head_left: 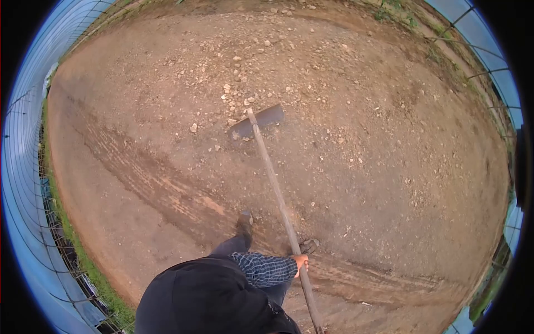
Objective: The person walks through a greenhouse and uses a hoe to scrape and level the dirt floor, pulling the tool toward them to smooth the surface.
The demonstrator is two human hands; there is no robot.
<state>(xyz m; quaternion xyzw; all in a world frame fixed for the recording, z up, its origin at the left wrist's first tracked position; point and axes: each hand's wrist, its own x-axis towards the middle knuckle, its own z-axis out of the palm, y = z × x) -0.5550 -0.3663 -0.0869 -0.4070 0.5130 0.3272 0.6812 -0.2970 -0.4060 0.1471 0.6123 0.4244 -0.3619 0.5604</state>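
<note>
- Nearest the camera is your own dark cap and shoulders [206, 300], filling the bottom of the view.
- A blue plaid sleeve [264, 269] runs from under them out to the right.
- At its end, what appears to be your left hand [301, 263] has its grip wrapped tight around the handle [272, 178] of a long tool. Your other hand does not show.
- The handle is a pale wooden pole. It slants from the bottom edge, to the right of your body, up and slightly left across the ground.
- Its flat dark head [261, 119] sits well ahead of you, about mid-picture and tilted. I cannot tell whether it touches the soil.
- Two dark shoes [245, 220] show just ahead of your body, one to the left of the handle and one right beside it, near your hand.
- Loose pale stones [227, 88] lie scattered just beyond the head and further up the plot.
- Bare brown soil [389, 167] spreads wide on every side of the tool, with open room to the left, right and ahead.
- A darker ridged band [167, 183] crosses the soil diagonally, from upper left down past your feet.
- A strip of grass [67, 222] lines the left edge, just inside a wire-framed wall [22, 167].
- A similar framed wall [478, 55] closes the right edge.
</note>
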